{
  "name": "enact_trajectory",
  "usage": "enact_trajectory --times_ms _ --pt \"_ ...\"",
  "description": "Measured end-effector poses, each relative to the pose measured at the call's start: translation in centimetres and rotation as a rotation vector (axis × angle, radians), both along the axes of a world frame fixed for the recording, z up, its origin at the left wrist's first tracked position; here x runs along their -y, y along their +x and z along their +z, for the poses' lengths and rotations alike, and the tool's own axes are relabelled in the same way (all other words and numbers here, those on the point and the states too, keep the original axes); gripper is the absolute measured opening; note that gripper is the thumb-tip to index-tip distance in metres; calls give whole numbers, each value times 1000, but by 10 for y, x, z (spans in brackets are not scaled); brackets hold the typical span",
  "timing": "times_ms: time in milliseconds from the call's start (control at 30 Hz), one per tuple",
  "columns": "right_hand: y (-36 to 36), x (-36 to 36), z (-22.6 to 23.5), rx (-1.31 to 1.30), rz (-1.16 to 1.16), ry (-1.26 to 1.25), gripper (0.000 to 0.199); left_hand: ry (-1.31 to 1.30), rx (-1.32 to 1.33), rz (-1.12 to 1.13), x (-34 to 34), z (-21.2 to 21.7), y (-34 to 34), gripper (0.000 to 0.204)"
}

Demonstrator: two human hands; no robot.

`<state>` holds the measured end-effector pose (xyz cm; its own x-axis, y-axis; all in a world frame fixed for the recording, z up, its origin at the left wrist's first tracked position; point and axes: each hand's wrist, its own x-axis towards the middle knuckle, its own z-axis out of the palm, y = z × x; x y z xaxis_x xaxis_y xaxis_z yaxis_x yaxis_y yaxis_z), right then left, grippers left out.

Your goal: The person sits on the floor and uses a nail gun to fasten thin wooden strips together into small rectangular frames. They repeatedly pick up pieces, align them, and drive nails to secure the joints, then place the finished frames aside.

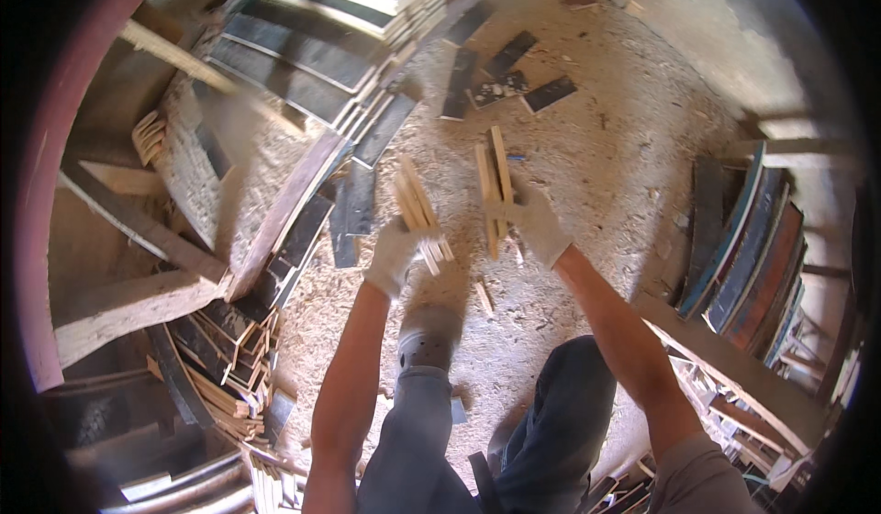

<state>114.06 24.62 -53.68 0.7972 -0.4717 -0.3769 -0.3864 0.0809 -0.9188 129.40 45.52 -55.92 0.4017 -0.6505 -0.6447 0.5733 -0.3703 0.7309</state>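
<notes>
My left hand (395, 250), in a white work glove, is closed round a small bundle of wooden strips (418, 204). The strips are pale on their edges and stand tilted, their lower ends showing below the glove. Across a narrow gap, my right hand (537, 223), gloved the same way, grips a second bundle of wooden strips (494, 184). That bundle is nearly upright, with a dark face between pale edges. Both bundles are held apart from each other above the littered floor. My fingers are partly hidden behind the strips.
Stacked dark boards (303, 50) stand at the far left beside a wooden beam (280, 211). Several dark pieces (509, 55) lie on the sawdust-covered floor (624, 128) ahead. Coloured boards (748, 248) lean at the right. Wood offcuts (243, 358) are piled at the left.
</notes>
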Motion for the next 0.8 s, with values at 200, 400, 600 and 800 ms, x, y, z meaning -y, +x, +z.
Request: enact_trajectory --times_ms 200,400,600,800 --pt "-23 -39 35 110 125 -392 83 -395 -110 155 18 57 -71 67" --pt "-57 -42 99 57 49 -704 76 -514 -123 14 17 106 -95 84" --pt "-98 -30 206 409 -19 -820 65 -612 -385 -169 31 217 -112 84" --pt "-141 -32 324 0 -4 -807 97 -695 -183 -168 57 308 -119 90"
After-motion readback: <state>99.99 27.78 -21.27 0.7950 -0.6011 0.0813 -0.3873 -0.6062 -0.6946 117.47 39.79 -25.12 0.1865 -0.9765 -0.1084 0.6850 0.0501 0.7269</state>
